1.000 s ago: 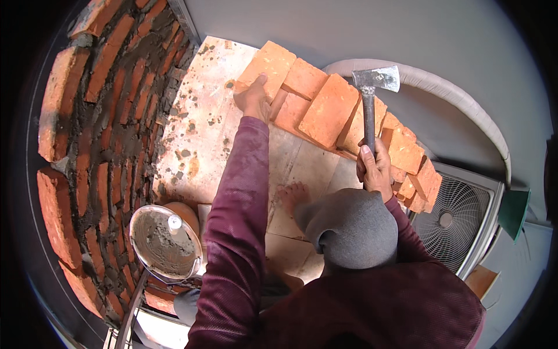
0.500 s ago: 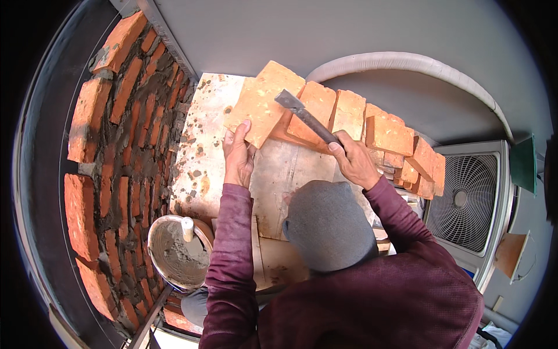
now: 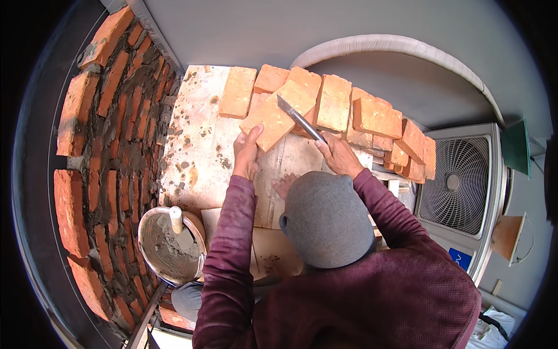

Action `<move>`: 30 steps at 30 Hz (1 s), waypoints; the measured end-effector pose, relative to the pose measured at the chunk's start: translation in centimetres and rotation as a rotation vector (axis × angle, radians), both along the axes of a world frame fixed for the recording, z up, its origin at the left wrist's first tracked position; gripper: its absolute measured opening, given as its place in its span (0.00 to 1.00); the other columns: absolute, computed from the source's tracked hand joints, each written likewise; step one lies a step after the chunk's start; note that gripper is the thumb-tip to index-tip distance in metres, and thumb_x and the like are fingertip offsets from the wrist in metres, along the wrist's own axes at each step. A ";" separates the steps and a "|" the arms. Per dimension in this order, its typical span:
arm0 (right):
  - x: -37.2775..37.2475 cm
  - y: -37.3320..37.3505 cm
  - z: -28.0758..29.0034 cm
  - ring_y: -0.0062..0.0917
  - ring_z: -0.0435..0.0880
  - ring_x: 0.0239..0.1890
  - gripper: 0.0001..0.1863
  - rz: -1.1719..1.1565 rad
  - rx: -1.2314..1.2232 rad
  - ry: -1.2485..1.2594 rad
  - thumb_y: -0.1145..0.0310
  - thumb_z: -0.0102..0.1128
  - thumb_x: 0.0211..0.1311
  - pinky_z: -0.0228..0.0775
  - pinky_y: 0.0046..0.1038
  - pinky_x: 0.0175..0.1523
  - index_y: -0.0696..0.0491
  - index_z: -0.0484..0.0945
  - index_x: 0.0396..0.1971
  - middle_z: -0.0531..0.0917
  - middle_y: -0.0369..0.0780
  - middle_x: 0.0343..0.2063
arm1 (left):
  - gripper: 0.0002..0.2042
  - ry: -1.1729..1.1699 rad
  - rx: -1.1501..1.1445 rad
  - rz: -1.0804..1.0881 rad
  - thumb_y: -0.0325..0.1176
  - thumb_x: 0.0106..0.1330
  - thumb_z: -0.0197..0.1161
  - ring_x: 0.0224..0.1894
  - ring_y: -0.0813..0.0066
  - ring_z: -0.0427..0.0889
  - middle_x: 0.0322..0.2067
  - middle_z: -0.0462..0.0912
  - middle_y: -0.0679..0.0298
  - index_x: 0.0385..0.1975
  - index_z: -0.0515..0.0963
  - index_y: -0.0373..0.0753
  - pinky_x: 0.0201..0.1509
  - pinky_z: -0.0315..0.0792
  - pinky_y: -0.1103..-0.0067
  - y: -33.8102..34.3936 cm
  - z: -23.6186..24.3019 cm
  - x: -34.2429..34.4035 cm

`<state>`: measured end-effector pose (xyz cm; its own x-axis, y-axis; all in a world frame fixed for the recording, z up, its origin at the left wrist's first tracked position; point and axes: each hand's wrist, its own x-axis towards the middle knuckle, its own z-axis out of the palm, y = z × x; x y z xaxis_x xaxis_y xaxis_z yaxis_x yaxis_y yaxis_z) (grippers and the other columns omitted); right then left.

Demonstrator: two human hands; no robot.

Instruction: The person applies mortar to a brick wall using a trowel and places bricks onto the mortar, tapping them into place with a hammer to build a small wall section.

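Note:
My left hand (image 3: 248, 152) is closed on the near corner of an orange brick (image 3: 270, 127), tilted above the board. In my right hand (image 3: 339, 156) is the dark handle of a brick hammer (image 3: 301, 121). Its flat metal head lies over the brick's upper face; I cannot tell whether they touch. Just beyond, a single brick (image 3: 238, 93) lies on the board, beside a row of stacked bricks (image 3: 333, 103) running off to the right.
On the left rises a brick wall (image 3: 110, 180) with grey mortar joints. A bucket (image 3: 203, 247) of mortar stands near it, a pale trowel handle (image 3: 176, 220) sticking up. The mortar-spotted board (image 3: 195, 125) lies in front. At right stands a fan unit (image 3: 485, 132), below a white wrapped pipe (image 3: 395, 43).
The held brick has turned and come nearer, uncovering the single brick beyond it. The hammer has moved with my right hand and its head now overlaps the held brick. The whole view has shifted slightly.

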<state>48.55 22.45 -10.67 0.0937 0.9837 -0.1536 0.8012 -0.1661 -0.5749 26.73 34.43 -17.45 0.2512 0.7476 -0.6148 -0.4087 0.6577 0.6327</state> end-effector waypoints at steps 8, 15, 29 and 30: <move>-3.8 4.7 13.6 0.16 0.62 0.15 0.23 0.017 0.750 0.603 0.45 0.40 0.74 0.57 0.21 0.18 0.53 0.64 0.36 0.64 0.31 0.15 | 0.21 0.239 0.080 -0.126 0.40 0.57 0.72 0.36 0.73 0.84 0.39 0.84 0.59 0.45 0.77 0.32 0.38 0.77 0.79 2.2 -0.6 -0.8; 0.4 0.3 2.0 0.58 0.78 0.29 0.22 -0.035 -0.022 -0.139 0.53 0.40 0.74 0.69 0.48 0.34 0.61 0.69 0.38 0.76 0.59 0.22 | 0.23 0.290 0.129 -0.114 0.42 0.55 0.73 0.34 0.75 0.81 0.34 0.84 0.62 0.43 0.77 0.30 0.38 0.73 0.78 2.5 -0.9 0.5; -3.7 1.4 3.9 0.42 0.81 0.34 0.21 0.166 0.029 0.303 0.52 0.49 0.69 0.69 0.38 0.41 0.59 0.74 0.37 0.79 0.49 0.28 | 0.21 -0.178 0.201 0.211 0.38 0.66 0.64 0.50 0.71 0.81 0.48 0.81 0.58 0.54 0.72 0.34 0.57 0.74 0.75 -3.8 3.3 -9.5; -4.7 1.4 1.9 0.40 0.80 0.33 0.21 0.212 -0.033 0.369 0.53 0.50 0.68 0.69 0.37 0.40 0.60 0.74 0.37 0.78 0.48 0.27 | 0.22 -0.123 0.127 0.233 0.36 0.65 0.65 0.51 0.73 0.80 0.50 0.80 0.59 0.55 0.71 0.35 0.57 0.74 0.75 -4.9 3.9 -10.4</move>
<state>43.84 23.88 -8.80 -0.1768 0.9693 -0.1707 0.5613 -0.0431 -0.8265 16.32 29.48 -13.56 0.1306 0.8629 -0.4882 -0.6180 0.4559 0.6405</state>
